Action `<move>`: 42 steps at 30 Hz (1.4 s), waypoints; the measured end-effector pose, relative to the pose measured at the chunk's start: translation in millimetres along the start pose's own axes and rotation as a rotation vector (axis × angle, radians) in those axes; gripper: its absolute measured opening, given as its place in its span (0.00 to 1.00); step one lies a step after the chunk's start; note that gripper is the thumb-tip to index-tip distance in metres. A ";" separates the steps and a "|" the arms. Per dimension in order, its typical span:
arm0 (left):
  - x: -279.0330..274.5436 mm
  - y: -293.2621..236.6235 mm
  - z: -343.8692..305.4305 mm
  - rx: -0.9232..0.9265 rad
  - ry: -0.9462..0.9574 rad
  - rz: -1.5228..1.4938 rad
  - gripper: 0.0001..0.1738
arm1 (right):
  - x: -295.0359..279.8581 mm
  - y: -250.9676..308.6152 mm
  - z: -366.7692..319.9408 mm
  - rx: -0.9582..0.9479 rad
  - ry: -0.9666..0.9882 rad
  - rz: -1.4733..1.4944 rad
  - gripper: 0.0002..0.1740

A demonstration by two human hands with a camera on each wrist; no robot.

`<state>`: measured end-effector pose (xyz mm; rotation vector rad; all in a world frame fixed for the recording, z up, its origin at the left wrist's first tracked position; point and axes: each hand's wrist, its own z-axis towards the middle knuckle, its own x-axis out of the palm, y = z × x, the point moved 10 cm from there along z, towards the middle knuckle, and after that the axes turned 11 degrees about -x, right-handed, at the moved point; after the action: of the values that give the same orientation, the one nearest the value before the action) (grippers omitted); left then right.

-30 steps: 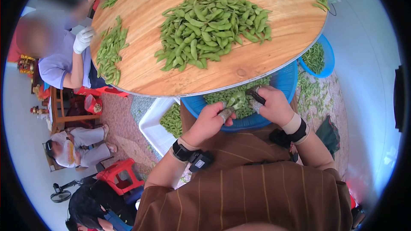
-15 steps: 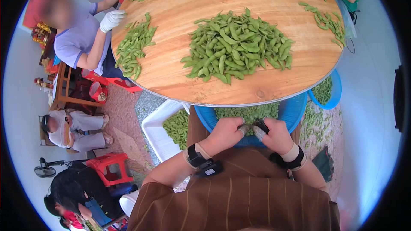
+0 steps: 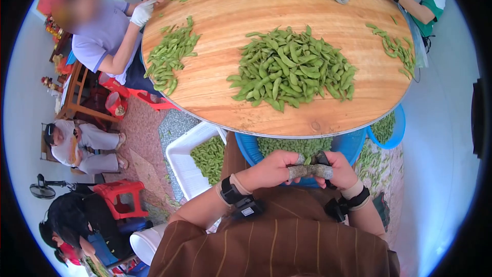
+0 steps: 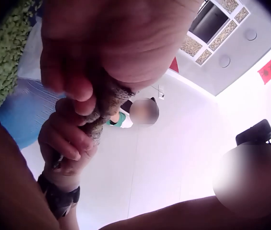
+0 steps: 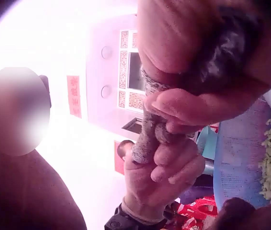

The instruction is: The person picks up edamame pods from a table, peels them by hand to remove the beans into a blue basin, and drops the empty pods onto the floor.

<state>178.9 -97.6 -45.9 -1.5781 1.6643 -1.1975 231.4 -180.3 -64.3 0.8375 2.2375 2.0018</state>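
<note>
In the head view my left hand (image 3: 271, 168) and right hand (image 3: 342, 170) meet over the front of a blue basin (image 3: 246, 149) full of shelled green soybeans (image 3: 292, 145). Grey covers wrap some thumbs and fingers. My left fingertips pinch a green soybean pod (image 3: 307, 161), mostly hidden between the hands. A dark object (image 3: 323, 158) is held in my right hand; its glossy black surface (image 5: 226, 52) shows against the palm in the right wrist view, but I cannot tell its kind. The fingertips of both hands meet in both wrist views.
A round wooden table (image 3: 205, 102) stands just beyond the basin, bearing a large pod heap (image 3: 294, 69). A white crate (image 3: 179, 156) with pods sits left, a smaller blue basin (image 3: 398, 125) right. Two people work at the table's far sides. Red stools (image 3: 120, 192) stand left.
The head view has tilted up, so the table sits lower and a person at the right shows more. My hands were apart with a pod between them, then closed together; now their covered fingers meet.
</note>
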 end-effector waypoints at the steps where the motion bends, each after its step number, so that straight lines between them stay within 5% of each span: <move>1: 1.2 -0.2 -0.9 -0.022 0.036 -0.058 0.07 | 3.3 -2.3 -0.1 0.012 0.018 0.076 0.04; 5: -15.2 -0.8 -26.1 -0.090 -0.038 -0.079 0.09 | 12.8 -7.2 5.4 -0.011 -0.010 0.190 0.08; 9: -66.5 34.2 -86.0 -0.276 -0.150 0.049 0.09 | -5.8 12.2 7.8 -0.243 -0.094 -0.388 0.12; 11: -99.1 33.0 -110.1 -0.351 -0.344 1.020 0.11 | -12.8 8.9 7.5 -0.331 -0.091 -0.615 0.13; 12: -95.6 30.3 -111.3 -0.355 -0.340 1.024 0.11 | -17.5 3.0 8.0 -0.305 -0.111 -0.719 0.14; 14: -112.9 -3.7 -130.5 -0.463 -0.812 1.384 0.13 | -16.6 3.4 8.8 -0.278 -0.128 -0.820 0.14; 19: -69.6 -119.2 -108.0 0.421 -1.243 0.977 0.08 | 5.2 18.6 14.8 -0.284 -0.090 -0.890 0.16; 23: -66.4 -141.4 -66.5 0.476 -1.320 1.146 0.10 | 2.0 21.0 4.1 -0.263 -0.102 -0.963 0.15; 26: -80.8 -132.4 -47.1 0.280 -1.327 1.152 0.10 | -10.2 14.7 -5.2 -0.238 -0.151 -0.959 0.16; 42: -96.8 -116.8 -45.9 0.146 -1.346 0.942 0.09 | -5.6 14.0 -4.7 -0.206 -0.138 -0.924 0.15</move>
<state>211.4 16.7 59.0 -0.8372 1.0216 0.2674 239.7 -186.5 -52.3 -0.1011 1.7753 1.5852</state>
